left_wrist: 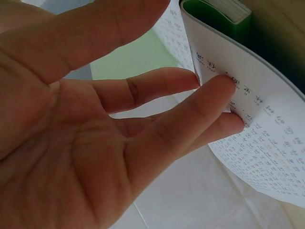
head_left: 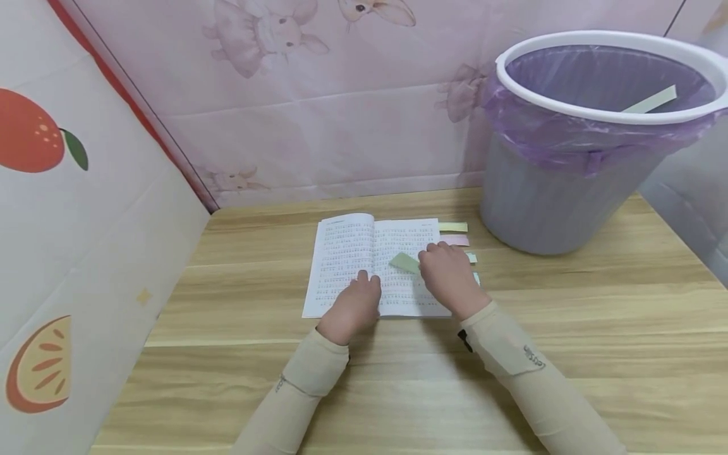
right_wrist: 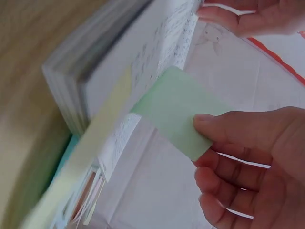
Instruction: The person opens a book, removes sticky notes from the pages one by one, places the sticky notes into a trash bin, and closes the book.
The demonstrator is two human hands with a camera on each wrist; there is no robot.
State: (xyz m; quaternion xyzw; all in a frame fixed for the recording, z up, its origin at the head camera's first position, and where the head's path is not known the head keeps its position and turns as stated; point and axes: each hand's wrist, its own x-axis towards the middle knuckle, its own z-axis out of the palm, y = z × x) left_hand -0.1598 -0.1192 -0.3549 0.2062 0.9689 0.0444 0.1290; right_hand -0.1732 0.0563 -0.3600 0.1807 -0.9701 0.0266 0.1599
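Note:
An open book with printed pages lies on the wooden table. My right hand is over its right page, pinching a pale green sticky note between thumb and fingers. In the right wrist view, the green sticky note slants close to the page; whether it touches cannot be told. My left hand rests at the lower middle of the book. Seen from the left wrist, its fingers extend loosely, with fingertips on the page. Yellow and pink tabs stick out from the right edge.
At the back right stands a grey bin lined with a purple bag. A pale strip shows inside it. Patterned sheets cover the walls behind and at the left. Wooden tabletop surrounds the book.

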